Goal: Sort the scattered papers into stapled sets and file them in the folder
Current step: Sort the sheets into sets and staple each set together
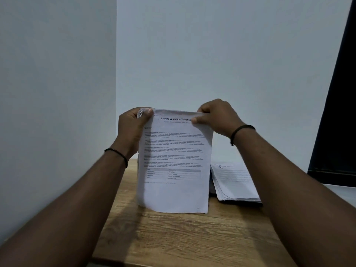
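A set of printed pages headed "Sample Education Transcript" stands upright on its bottom edge on the wooden table. My left hand grips its top left corner, thumb on the front. My right hand pinches the top right corner, thumb laid across the title line. A second pile of printed papers lies flat on the table to the right, partly behind the upright set. No stapler or folder shows in view.
The table sits in a corner between two pale walls. A dark panel rises at the right edge, with a pale ledge below it. Bare wood lies in front of the upright pages.
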